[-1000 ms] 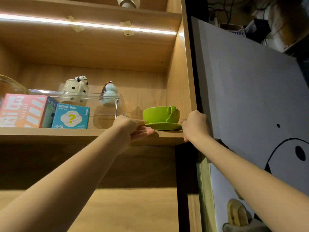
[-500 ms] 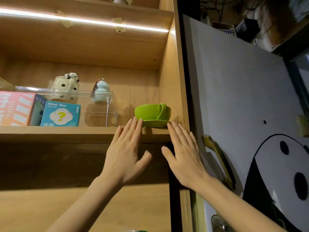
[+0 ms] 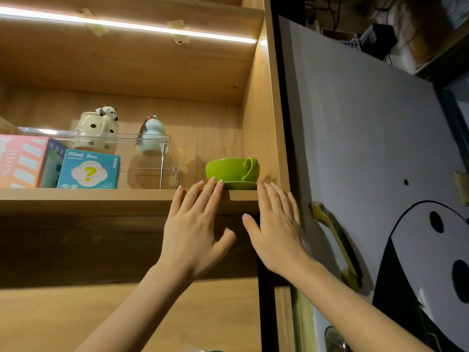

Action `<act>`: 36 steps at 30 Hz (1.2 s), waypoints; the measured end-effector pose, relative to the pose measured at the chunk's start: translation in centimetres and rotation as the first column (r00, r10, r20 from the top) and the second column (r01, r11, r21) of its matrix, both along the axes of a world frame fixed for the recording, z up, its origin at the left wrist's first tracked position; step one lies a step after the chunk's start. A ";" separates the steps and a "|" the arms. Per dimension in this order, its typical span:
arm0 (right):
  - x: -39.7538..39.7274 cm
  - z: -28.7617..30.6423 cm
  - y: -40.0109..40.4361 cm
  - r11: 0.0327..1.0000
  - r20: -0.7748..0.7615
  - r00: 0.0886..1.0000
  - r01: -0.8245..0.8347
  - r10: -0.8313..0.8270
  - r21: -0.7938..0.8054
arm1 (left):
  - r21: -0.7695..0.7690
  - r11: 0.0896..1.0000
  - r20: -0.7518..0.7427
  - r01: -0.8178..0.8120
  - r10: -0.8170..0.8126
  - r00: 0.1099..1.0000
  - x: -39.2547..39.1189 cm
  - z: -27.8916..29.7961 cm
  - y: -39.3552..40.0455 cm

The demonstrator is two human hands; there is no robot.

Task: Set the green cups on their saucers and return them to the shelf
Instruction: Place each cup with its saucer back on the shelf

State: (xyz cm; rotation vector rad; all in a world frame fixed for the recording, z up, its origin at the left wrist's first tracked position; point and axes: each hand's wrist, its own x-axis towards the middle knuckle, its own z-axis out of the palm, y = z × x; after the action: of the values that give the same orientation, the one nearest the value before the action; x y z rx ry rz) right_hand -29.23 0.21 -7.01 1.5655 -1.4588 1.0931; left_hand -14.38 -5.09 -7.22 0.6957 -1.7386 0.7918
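Observation:
A green cup (image 3: 229, 169) stands upright on its green saucer (image 3: 241, 185) at the right end of the wooden shelf (image 3: 101, 199), its handle turned to the right. My left hand (image 3: 195, 229) is flat and open just below the shelf edge, fingertips reaching the saucer's left rim. My right hand (image 3: 275, 229) is open too, fingers spread, fingertips at the saucer's right rim near the cabinet side wall. Neither hand holds anything.
Left of the cup stands a clear plastic box (image 3: 152, 158) with a panda mug (image 3: 97, 128) and a pale blue jar (image 3: 151, 138) behind it. A teal blind box (image 3: 88, 171) and a pink box (image 3: 22, 161) sit further left. A grey panda-printed door (image 3: 380, 148) with a brass handle (image 3: 335, 240) hangs at right.
A second ago both hands were curled at the saucer's edges on the shelf. They have let go, dropped below the shelf edge and opened flat; little change over the last half second.

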 end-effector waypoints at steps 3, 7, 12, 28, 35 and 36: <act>-0.1 -0.1 0.1 1.000 -0.008 1.000 0.020 -0.019 0.017 | -0.007 1.000 0.011 0.004 -0.004 1.000 0.2 -0.2 -0.4; 0.0 0.2 0.7 0.993 -0.028 0.997 0.071 -0.069 0.091 | 0.002 1.000 0.019 0.007 -0.007 1.000 0.3 -0.3 -0.1; 0.4 1.5 3.5 0.952 -0.083 0.990 0.131 -0.112 0.278 | 0.159 0.986 0.168 -0.039 0.012 0.986 1.5 1.0 1.8; 6.8 -6.2 12.7 0.902 0.278 0.905 -0.382 0.321 0.199 | 0.447 0.840 -0.083 0.309 -0.305 0.949 9.0 -7.4 12.4; 10.7 -17.8 15.2 0.701 0.595 0.702 -0.647 0.391 0.302 | 0.611 0.725 -0.279 0.318 -0.179 0.943 15.7 -18.9 14.3; 11.1 -19.5 15.3 0.683 0.617 0.692 -0.656 0.375 0.321 | 0.638 0.702 -0.301 0.316 -0.151 0.942 16.4 -20.7 14.5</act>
State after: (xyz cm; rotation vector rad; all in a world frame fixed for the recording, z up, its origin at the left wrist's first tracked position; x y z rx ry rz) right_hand -18.10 15.54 -26.50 2.3367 -1.7982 1.6493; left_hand 2.02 9.39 -27.96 0.9742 -1.8464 -0.1489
